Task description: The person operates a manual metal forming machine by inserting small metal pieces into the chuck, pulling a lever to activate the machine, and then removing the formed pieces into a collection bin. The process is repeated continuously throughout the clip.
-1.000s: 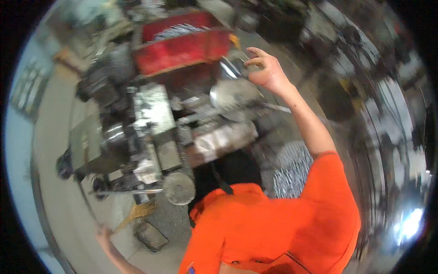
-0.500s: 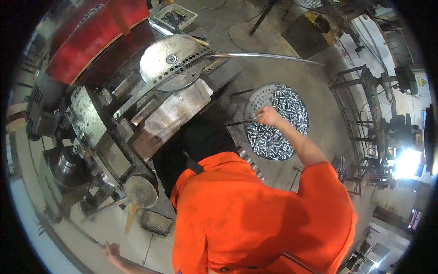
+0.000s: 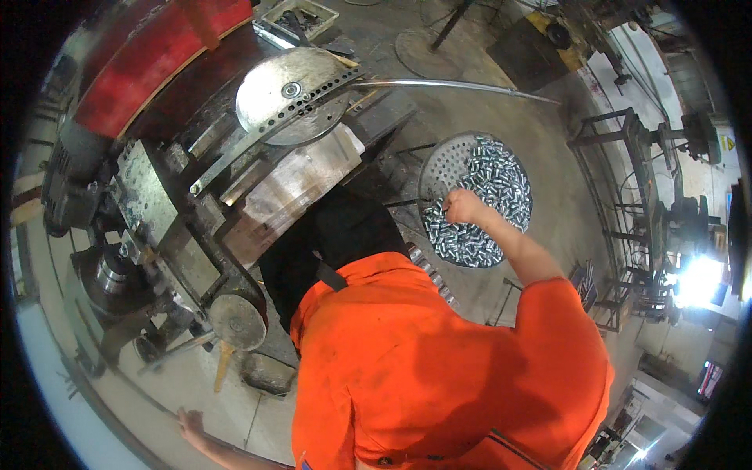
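Observation:
My right hand is over a round perforated metal tray, its fingers drawn together at the edge of a heap of short shiny metal cylinders. Whatever is between the fingertips is too small to make out. Far off at the lower left, my left hand hangs out to the side with its fingers apart and nothing visible in it. The closest things to it are a wooden-handled tool and a dark shallow tray.
A machine with a large steel disc, a drilled flat bar and a long rod stands ahead. A red panel rises at far left. A small bin of tools sits beyond; metal frames stand right.
My right hand has drawn back slightly, with its fingers lower toward the cylinders. My left hand has shifted a little up and left. The whole view has tilted slightly.

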A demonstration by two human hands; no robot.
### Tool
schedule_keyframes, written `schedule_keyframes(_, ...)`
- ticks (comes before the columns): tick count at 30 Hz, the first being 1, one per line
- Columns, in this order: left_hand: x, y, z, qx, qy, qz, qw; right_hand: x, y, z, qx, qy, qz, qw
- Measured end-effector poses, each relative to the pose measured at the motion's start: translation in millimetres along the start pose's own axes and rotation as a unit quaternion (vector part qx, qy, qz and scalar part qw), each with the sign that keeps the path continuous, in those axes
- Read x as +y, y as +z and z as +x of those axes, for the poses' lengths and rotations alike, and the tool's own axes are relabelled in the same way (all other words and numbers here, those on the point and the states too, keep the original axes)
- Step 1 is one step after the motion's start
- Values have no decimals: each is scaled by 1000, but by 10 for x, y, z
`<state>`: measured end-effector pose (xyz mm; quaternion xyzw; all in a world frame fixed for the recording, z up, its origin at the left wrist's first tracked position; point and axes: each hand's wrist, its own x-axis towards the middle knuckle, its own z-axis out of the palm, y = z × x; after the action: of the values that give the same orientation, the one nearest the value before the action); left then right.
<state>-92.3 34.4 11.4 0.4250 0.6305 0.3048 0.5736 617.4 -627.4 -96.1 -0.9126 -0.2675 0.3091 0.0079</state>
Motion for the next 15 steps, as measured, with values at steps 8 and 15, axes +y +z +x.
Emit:
schedule_keyframes(8,157,-109,-62,-191,-56,-86,976,-64,-28,-52,71,42,115,990)
schedule_keyframes(15,959,1730,-1444,128,230,757,598,-447,-689,-176,160,-10,367,916)
